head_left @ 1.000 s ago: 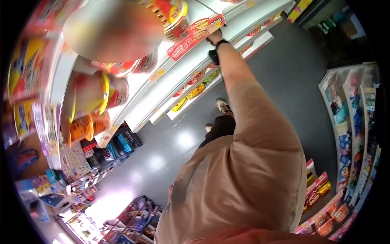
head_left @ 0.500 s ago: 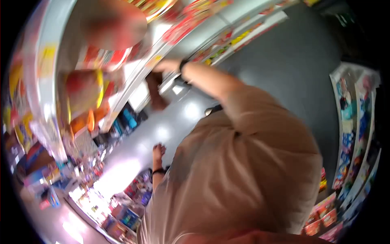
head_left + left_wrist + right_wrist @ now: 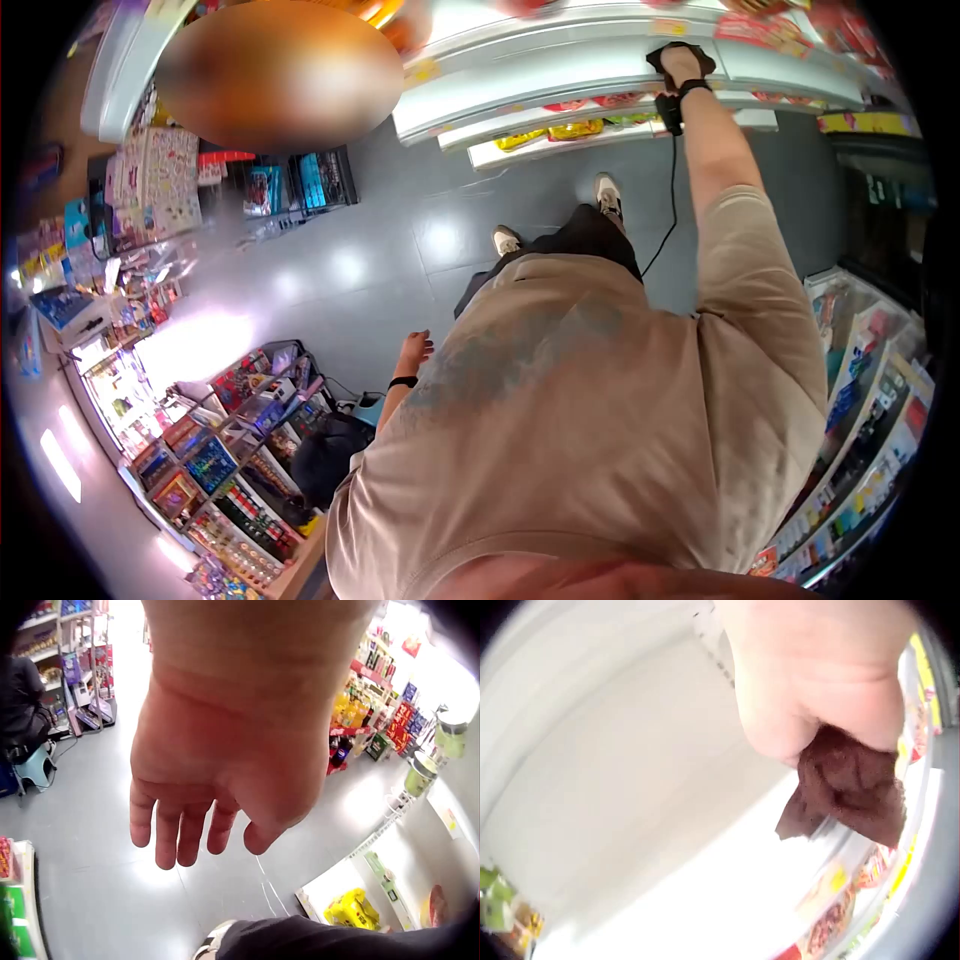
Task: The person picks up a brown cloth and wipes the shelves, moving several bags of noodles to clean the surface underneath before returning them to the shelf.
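Observation:
My right hand (image 3: 683,66) is stretched out over a white shelf (image 3: 560,68) and grips a dark brown cloth (image 3: 855,780). In the right wrist view the cloth bunches out below the curled fingers, close to the shelf's front edge, with bare white shelf surface (image 3: 622,780) beside it. A black device on a cable (image 3: 668,115) hangs at the right wrist. Down by my side, the left hand (image 3: 225,765) hangs with relaxed fingers over the grey floor and holds nothing.
Lower shelves carry yellow and red food packets (image 3: 575,130). Tubs and a blurred patch (image 3: 280,75) stand at upper left. A rack of boxed goods (image 3: 215,465) is at lower left, with a person in dark clothes (image 3: 330,455) near it. Another shelf unit (image 3: 860,400) stands at right.
The right hand swept left with the cloth hanging past the shelf edge, then moved right along the shelf. The head view has turned, and the left hand has come into sight.

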Demonstrator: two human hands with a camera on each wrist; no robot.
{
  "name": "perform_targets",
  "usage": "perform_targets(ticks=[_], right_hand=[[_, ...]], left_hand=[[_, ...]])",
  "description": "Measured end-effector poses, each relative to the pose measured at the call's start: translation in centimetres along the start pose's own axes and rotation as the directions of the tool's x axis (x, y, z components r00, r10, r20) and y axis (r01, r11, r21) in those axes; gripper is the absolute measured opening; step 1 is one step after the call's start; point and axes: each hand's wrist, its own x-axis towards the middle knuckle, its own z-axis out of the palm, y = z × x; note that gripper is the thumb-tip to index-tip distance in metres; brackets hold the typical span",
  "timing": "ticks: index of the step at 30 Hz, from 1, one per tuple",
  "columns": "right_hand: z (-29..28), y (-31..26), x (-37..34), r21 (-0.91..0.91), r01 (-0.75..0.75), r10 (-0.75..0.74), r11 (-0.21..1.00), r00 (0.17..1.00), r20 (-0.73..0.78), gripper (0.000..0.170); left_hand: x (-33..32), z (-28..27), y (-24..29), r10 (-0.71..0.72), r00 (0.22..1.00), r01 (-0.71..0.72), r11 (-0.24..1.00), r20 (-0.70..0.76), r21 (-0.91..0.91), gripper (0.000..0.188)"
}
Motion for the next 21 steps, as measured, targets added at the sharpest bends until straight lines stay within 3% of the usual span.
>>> perform_targets(ticks=[3, 4, 5, 6, 7, 8, 9, 10, 11, 13, 14, 15, 17, 19, 21], right_hand=[[6.5, -9.6, -3.8, 0.043, 0.147, -0.153, 0.988, 0.971, 0.185, 0.044], [10.9, -13.9, -5.9, -0.019, 0.137, -0.137, 0.99, 0.99, 0.023, 0.043], [10.8, -17.7, -9.7, -0.089, 0.271, -0.257, 0.958, 0.956, 0.143, 0.043], [14.6, -22.6, -11.0, -0.277, 0.071, -0.079, 0.958, 0.997, -0.018, 0.042], [13.2, -26.1, -16.1, -0.124, 0.387, -0.371, 0.914, 0.919, 0.135, 0.039], [11.4, -29.6, -21.9, 0.096, 0.596, -0.598, 0.797, 0.758, 0.261, 0.036], [10.3, -32.7, -26.9, 0.344, 0.635, -0.722, 0.691, 0.604, 0.336, 0.033], [8.9, -35.5, -31.7, 0.63, 0.505, -0.804, 0.59, 0.445, 0.395, 0.031], [7.4, -38.0, -36.8, 0.795, 0.327, -0.85, 0.511, 0.327, 0.413, 0.029], [8.9, -41.6, -42.6, 0.786, 0.564, -0.923, 0.251, 0.385, 0.018, 0.032], [6.9, -41.9, -45.3, 0.858, 0.466, -0.936, 0.216, 0.348, 0.046, 0.033], [5.8, -42.1, -47.6, 0.89, 0.425, -0.943, 0.163, 0.333, 0.014, 0.03], [3.0, -40.4, -50.0, 0.985, 0.013, -0.964, 0.173, 0.208, 0.167, 0.026], [1.7, -38.4, -49.6, 0.957, 0.103, -0.955, 0.273, 0.151, 0.256, 0.029], [1.8, -35.3, -47.5, 0.931, 0.157, -0.931, 0.329, 0.22, 0.292, 0.031]], left_hand=[[-0.4, -3.2, -3.2, -0.158, 0.979, 0.123, 0.96, -0.127, -0.251, 0.034], [-0.5, -3.8, -4.7, -0.174, 0.976, 0.119, 0.931, -0.133, -0.346, 0.033], [0.1, -4.5, -6.6, -0.184, 0.973, 0.107, 0.894, -0.139, -0.436, 0.033], [0.7, -5.1, -8.1, -0.191, 0.971, 0.089, 0.85, -0.145, -0.519, 0.032], [1.3, -5.6, -9.6, -0.142, 0.977, 0.056, 0.892, -0.162, -0.449, 0.032], [1.7, -5.9, -11.2, -0.092, 0.981, 0.022, 0.928, -0.173, -0.372, 0.032], [2.2, -6.0, -12.4, -0.057, 0.982, -0.005, 0.945, -0.179, -0.326, 0.032], [2.9, -5.7, -14.0, -0.054, 0.984, -0.004, 0.947, -0.17, -0.322, 0.032], [3.7, -5.2, -15.3, -0.042, 0.985, -0.012, 0.95, -0.166, -0.312, 0.032], [8.3, -3.3, -20.0, 0.033, 0.991, -0.069, 0.959, -0.132, -0.275, 0.032], [9.7, -2.2, -21.0, 0.089, 0.989, -0.12, 0.952, -0.122, -0.281, 0.032], [9.6, -1.8, -21.6, 0.084, 0.995, -0.093, 0.981, -0.058, -0.169, 0.032], [9.8, -1.4, -21.5, 0.068, 0.997, -0.067, 0.998, 0.038, -0.021, 0.032], [10.5, -1.2, -21.0, 0.06, 0.99, -0.07, 0.994, 0.124, 0.081, 0.032], [12.2, -1.6, -19.4, 0.048, 0.979, -0.075, 0.988, 0.2, 0.132, 0.032]])
